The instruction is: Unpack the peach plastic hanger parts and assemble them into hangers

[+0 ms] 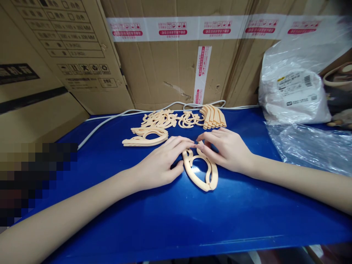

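A beige plastic folding clothes hanger lies on the blue tabletop, its two curved arms meeting at the end nearest me. My left hand has its fingertips on the hanger's far left end, thumb beside the left arm. On the far right end, my right hand closes thumb and fingers, partly covering that arm. The fingertips of both hands nearly meet and hide some of the far ends. Left of and beyond my left hand rests a small stack of similar beige hangers.
Behind the hands lie a heap of beige hook pieces, more curved pieces and a row of beige arms. A white cable runs along cardboard boxes. Clear plastic bags sit at the right.
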Demonstrator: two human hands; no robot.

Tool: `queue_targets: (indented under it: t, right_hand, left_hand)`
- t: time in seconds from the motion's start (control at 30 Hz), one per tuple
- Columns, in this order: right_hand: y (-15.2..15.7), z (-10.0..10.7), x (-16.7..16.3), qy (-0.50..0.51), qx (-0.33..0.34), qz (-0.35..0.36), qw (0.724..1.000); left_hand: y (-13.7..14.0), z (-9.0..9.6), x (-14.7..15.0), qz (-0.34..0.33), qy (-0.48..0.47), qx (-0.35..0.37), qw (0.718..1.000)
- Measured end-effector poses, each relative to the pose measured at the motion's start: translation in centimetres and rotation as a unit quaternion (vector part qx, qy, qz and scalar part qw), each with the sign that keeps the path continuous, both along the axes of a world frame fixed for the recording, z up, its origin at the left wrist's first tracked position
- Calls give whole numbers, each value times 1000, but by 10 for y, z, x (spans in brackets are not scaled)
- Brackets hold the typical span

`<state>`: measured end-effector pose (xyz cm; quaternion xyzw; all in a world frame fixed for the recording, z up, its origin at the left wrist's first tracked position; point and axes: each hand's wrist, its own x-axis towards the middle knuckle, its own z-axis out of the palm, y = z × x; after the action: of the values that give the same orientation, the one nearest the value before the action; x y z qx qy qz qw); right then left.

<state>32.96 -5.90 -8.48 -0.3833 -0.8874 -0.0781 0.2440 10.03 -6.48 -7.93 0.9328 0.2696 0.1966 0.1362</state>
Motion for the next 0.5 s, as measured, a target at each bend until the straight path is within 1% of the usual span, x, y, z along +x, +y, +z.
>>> queue_targets:
  t: [0.1,0.17,0.3,0.4,0.43,0.5]
  right_hand:
    - [3,0,2,59,-70,13,996]
    - [5,1,3,95,-105,31,989]
    - [7,2,5,122,-136,101,978]
    - [7,2,6,148,-194,151,958]
    - [8,2,7,168,-218,153,949]
    - [11,1,7,222,-251,131,933]
  left_hand:
    - [-3,1,0,-1,5,-3,1000]
    - [-6,2,1,-6,3,-11,1000]
    - [-8,3,2,-3,4,-30,1000]
    - [-7,2,2,13,6,-34,999]
    - [-7,2,2,15,7,-36,999]
    - [-6,1,1,13,14,-41,999]
